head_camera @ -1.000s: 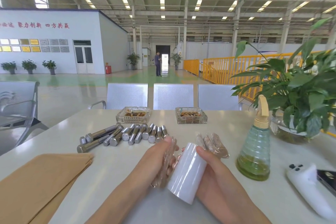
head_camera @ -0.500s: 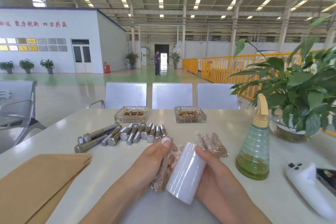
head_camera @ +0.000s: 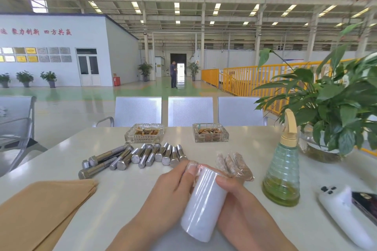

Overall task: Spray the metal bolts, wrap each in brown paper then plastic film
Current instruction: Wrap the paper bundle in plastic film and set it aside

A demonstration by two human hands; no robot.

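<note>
I judged the film-wrapping step in hand. My right hand (head_camera: pixel 236 193) gripped the plastic film roll (head_camera: pixel 204 203), tilted toward 1 o'clock. My left hand (head_camera: pixel 173 187) curled round a wrapped bolt hidden behind the roll. Bare metal bolts (head_camera: pixel 138 156) lay at 11 o'clock, finished wrapped bolts (head_camera: pixel 234 164) at 1 o'clock. Next: turn the bolt, keeping the film taut.

Bolts (head_camera: pixel 140 156) shiny metal; film roll (head_camera: pixel 204 203) glossy white plastic; paper (head_camera: pixel 40 208) matt brown.
</note>
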